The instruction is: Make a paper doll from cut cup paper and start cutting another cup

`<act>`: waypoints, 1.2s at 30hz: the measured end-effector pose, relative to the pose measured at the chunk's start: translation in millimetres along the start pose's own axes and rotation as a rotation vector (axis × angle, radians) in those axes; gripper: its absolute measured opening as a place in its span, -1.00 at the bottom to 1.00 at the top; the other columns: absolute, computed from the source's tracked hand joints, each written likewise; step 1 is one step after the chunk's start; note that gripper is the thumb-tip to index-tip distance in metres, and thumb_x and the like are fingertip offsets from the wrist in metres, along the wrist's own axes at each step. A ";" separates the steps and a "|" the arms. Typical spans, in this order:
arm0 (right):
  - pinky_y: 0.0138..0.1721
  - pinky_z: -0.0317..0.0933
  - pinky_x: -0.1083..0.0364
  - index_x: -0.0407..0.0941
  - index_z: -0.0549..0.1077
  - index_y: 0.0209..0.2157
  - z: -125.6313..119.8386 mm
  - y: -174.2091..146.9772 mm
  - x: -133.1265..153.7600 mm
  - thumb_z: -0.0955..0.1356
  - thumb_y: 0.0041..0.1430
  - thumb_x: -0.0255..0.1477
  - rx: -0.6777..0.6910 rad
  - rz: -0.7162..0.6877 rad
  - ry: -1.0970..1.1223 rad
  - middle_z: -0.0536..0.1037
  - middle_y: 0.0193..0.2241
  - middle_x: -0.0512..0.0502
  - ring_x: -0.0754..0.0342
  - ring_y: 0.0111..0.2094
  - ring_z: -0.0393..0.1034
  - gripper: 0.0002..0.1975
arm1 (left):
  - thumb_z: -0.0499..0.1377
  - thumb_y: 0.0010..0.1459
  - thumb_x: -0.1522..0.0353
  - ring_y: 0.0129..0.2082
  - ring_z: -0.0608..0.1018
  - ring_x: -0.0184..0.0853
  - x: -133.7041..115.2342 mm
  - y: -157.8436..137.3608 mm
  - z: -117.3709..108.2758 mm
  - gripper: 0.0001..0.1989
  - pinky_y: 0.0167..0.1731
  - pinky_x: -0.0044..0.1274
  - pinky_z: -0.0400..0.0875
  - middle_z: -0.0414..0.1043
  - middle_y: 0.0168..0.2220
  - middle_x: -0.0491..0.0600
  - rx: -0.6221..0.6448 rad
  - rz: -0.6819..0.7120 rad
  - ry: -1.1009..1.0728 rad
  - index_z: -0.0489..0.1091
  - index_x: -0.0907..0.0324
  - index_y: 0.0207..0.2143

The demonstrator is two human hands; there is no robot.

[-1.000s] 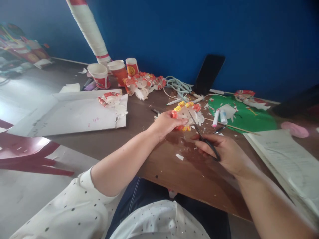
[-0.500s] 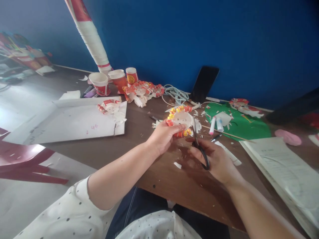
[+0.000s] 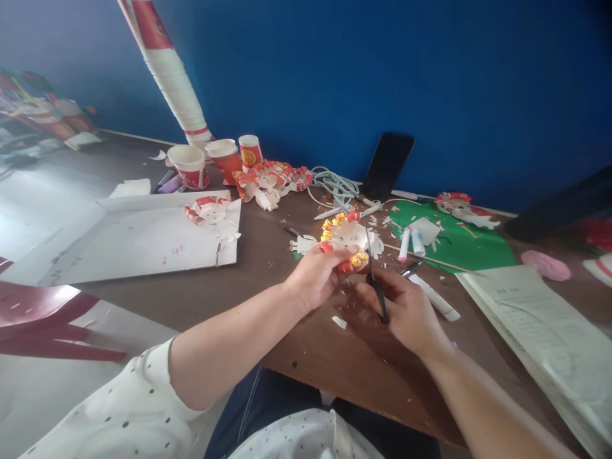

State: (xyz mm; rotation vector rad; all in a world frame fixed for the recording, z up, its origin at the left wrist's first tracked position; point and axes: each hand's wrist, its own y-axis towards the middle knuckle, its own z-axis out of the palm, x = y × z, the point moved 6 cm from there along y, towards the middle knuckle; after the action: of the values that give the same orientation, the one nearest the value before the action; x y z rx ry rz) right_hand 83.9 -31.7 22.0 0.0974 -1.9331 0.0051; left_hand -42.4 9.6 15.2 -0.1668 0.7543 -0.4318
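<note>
Between the thumb and fingers of my left hand (image 3: 318,274) is a cut paper cup (image 3: 347,234), its white round base facing up and its red and yellow wall strips curled around the rim. My right hand (image 3: 406,306) has its fingers through the handles of black scissors (image 3: 377,296). The blades point up and away from me, close against the cup's right edge. Whether they touch the paper I cannot tell. A white paper cutout figure (image 3: 303,243) lies on the table just left of the held cup.
More curled cup cutouts (image 3: 272,182) lie before upright paper cups (image 3: 189,167) and a tall leaning cup stack (image 3: 174,83). A phone (image 3: 388,166) leans on the blue wall. Markers (image 3: 404,244) and scraps lie on a green sheet (image 3: 488,245). Papers (image 3: 535,306) lie right, a white board (image 3: 143,242) left.
The scissors have turned slightly, their handle shifting left and more edge-on. My right hand has moved a little left, and the held cup has tilted slightly. The whole view has shifted slightly.
</note>
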 end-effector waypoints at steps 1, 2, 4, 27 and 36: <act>-0.42 0.30 0.14 -0.17 0.54 -0.16 -0.1 0.0 -1.1 0.44 0.03 -0.14 -0.001 0.004 0.009 0.57 -0.43 -0.06 0.08 -0.45 0.40 -0.56 | 0.25 0.01 0.54 -0.44 0.55 -0.42 0.6 0.4 -0.4 -0.92 -0.34 -0.60 0.50 0.50 -0.43 0.00 -0.005 -0.003 -0.007 0.45 0.32 -0.36; -0.41 0.30 0.14 -0.17 0.54 -0.14 -0.2 0.0 -2.5 0.44 0.02 -0.15 -0.003 0.008 0.012 0.57 -0.42 -0.06 0.07 -0.44 0.40 -0.56 | 0.24 0.02 0.55 -0.43 0.55 -0.42 1.2 0.7 -0.6 -0.93 -0.34 -0.60 0.50 0.49 -0.44 0.00 -0.009 -0.007 -0.015 0.45 0.33 -0.37; -0.40 0.30 0.13 -0.17 0.53 -0.12 -1.0 -0.3 -5.8 0.44 0.02 -0.15 -0.012 0.017 0.005 0.58 -0.40 -0.07 0.07 -0.43 0.40 -0.55 | 0.22 0.04 0.56 -0.43 0.55 -0.43 2.1 1.0 -0.6 -0.96 -0.35 -0.63 0.50 0.49 -0.45 0.01 -0.016 -0.016 -0.031 0.45 0.34 -0.39; -0.35 0.29 0.13 -0.13 0.53 -0.08 -4.2 -3.1 -14.8 0.44 0.06 -0.19 -0.114 -0.031 -0.151 0.56 -0.42 -0.04 0.06 -0.41 0.40 -0.57 | 0.27 0.04 0.39 -0.52 0.45 -0.44 21.9 -0.3 -4.7 -0.88 -0.46 -0.59 0.36 0.41 -0.51 -0.04 -0.020 -0.106 0.005 0.44 0.28 -0.37; -0.31 0.29 0.13 -0.12 0.53 -0.08 -4.2 -6.0 -6.8 0.42 0.10 -0.20 -0.104 -0.066 -0.184 0.54 -0.43 -0.01 0.05 -0.39 0.40 -0.61 | 0.26 0.05 0.40 -0.50 0.44 -0.44 25.7 -1.2 -2.4 -0.89 -0.44 -0.59 0.34 0.43 -0.46 -0.03 -0.021 -0.127 -0.019 0.43 0.28 -0.37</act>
State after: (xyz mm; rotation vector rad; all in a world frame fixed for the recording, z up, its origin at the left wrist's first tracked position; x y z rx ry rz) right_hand 90.7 -37.0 17.0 0.0946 -2.1095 -0.1524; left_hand -27.8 -2.7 -2.2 -0.2392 0.7325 -0.5418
